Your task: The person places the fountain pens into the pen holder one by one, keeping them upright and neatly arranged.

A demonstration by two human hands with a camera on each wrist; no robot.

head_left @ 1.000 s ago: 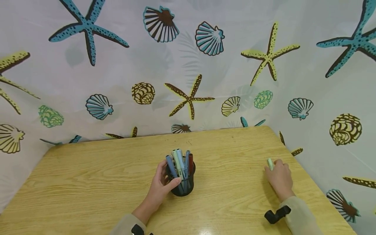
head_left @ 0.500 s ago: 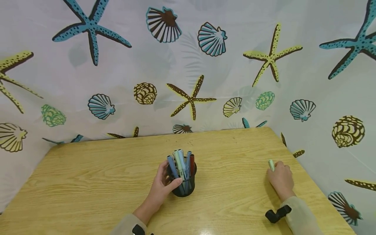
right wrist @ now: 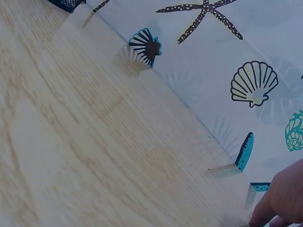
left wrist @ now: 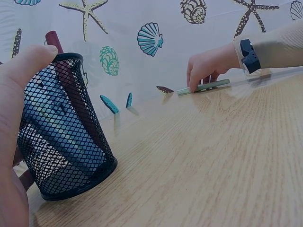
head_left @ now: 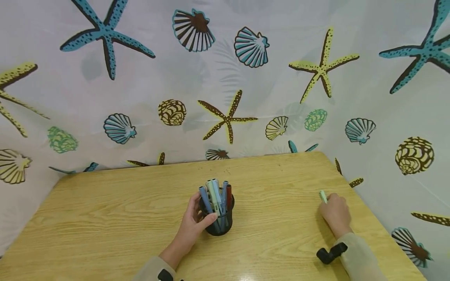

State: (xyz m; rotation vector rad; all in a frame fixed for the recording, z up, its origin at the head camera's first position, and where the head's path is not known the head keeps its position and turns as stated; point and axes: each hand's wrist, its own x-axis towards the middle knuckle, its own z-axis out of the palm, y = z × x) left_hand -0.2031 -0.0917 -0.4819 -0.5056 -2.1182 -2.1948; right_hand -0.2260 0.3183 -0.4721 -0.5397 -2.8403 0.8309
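My left hand (head_left: pixel 191 224) grips a black mesh pen cup (head_left: pixel 225 224) from its left side, the thumb over the near rim. In the left wrist view the cup (left wrist: pixel 66 137) looks tilted, partly from the camera's angle. It holds several pens: a blue pen (head_left: pixel 205 197), a pale green pen (head_left: pixel 212 194) and a dark red pen (head_left: pixel 229 195) among them. Far to the right, my right hand (head_left: pixel 336 213) pinches another pale green pen (head_left: pixel 323 196), low at the tabletop. The left wrist view shows this pen (left wrist: pixel 215 85) lying nearly flat under the fingers. In the right wrist view only part of the hand (right wrist: pixel 284 198) shows.
Both hands work over a wood-grain table (head_left: pixel 116 218). A white cloth (head_left: pixel 147 82) printed with starfish and shells hangs behind the table and along its right side. A black strap mount (head_left: pixel 331 253) sits on the right wrist.
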